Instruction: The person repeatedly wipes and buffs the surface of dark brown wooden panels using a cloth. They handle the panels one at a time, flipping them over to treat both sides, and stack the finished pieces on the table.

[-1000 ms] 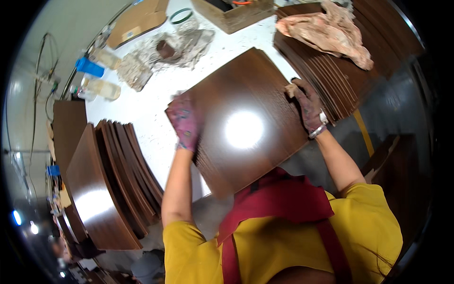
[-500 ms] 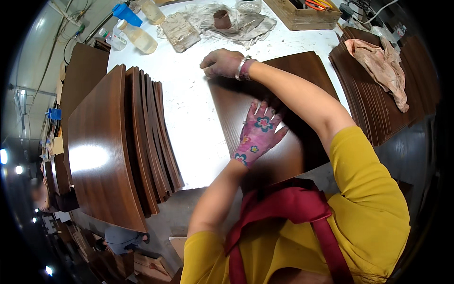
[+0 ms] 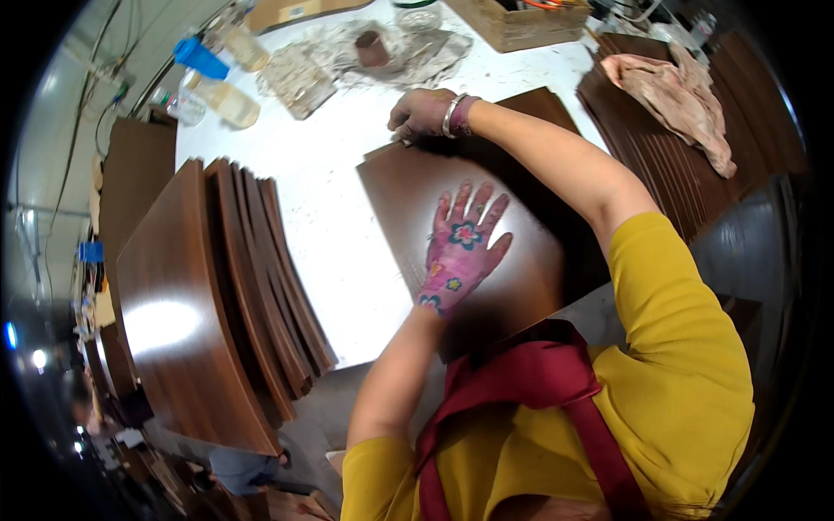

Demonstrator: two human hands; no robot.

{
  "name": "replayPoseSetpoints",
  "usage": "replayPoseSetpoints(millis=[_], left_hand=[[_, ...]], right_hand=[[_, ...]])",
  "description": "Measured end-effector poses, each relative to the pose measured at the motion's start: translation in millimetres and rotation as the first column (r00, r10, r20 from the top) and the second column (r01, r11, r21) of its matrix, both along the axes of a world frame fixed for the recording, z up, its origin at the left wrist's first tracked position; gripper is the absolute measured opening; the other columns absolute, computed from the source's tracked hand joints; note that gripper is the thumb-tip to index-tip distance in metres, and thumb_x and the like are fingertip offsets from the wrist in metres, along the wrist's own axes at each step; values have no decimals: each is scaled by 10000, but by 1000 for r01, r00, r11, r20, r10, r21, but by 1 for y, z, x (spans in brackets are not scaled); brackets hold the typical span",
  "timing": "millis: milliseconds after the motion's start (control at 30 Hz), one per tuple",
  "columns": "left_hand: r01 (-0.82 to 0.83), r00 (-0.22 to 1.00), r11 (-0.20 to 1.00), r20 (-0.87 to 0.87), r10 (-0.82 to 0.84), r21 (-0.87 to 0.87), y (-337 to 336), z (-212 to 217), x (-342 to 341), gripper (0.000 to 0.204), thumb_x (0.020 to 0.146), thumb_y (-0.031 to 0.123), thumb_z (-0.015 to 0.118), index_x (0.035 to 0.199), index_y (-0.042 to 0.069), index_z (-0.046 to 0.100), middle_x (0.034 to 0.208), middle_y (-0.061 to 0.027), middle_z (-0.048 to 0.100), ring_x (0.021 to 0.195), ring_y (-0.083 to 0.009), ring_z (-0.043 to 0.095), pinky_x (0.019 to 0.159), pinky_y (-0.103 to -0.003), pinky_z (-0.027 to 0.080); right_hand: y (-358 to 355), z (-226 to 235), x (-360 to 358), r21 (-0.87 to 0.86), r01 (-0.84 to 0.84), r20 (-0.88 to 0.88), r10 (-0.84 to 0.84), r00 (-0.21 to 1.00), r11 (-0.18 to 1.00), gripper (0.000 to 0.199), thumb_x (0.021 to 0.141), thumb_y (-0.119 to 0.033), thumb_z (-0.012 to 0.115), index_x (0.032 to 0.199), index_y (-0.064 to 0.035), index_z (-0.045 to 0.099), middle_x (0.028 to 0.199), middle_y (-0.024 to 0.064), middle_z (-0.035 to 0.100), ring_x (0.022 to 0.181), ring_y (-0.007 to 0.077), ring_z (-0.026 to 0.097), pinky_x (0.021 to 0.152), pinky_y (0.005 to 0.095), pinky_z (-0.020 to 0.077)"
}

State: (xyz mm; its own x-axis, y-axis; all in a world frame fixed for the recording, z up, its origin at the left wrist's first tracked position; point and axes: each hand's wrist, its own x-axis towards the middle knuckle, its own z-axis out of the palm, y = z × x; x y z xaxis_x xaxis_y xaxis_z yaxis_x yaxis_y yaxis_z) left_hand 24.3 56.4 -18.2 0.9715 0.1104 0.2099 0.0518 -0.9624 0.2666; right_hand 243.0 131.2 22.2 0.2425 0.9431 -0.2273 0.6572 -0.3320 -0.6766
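A dark brown wooden panel (image 3: 395,204) lies flat on the white table (image 3: 334,234) in front of me. My left hand (image 3: 463,247), in a pink flowered glove, rests flat on the panel's middle with its fingers spread. My right hand (image 3: 421,113), in a dirty glove with a bracelet at the wrist, reaches across and curls its fingers over the panel's far corner. A second dark panel shows under the first at the far right.
Several curved brown panels (image 3: 217,295) stand on edge at the left. Another pile of panels at the right carries a crumpled rag (image 3: 682,95). Plastic bottles (image 3: 228,97), crumpled plastic sheet (image 3: 382,52) and a cardboard box (image 3: 521,24) line the far side.
A second ago both hands held the panel up by its edges. It now lies flat; my right hand stays at its far corner and my left hand has spread out on its middle.
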Motion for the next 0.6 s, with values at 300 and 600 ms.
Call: replayPoseSetpoints(millis=[300,600], left_hand=[[-23,998,999,-65,25,35,-2,11,4,596,849,382,638,1387,170,493,1441,-89,460,1366,-319,368,1142,-494,205],[-51,994,995,-96,59,80,-5,19,7,612,854,386,634,1402,164,475,1471,-92,422,1384,-317,330,1147,-492,196]], right_hand=[[-121,0,103,22,265,117,-266,957,964,295,810,-223,725,1071,-86,706,903,47,728,847,162,675,788,298,501],[-205,-28,157,111,313,730,-291,619,943,206,803,-67,575,972,-21,685,934,226,671,946,355,657,796,409,520]])
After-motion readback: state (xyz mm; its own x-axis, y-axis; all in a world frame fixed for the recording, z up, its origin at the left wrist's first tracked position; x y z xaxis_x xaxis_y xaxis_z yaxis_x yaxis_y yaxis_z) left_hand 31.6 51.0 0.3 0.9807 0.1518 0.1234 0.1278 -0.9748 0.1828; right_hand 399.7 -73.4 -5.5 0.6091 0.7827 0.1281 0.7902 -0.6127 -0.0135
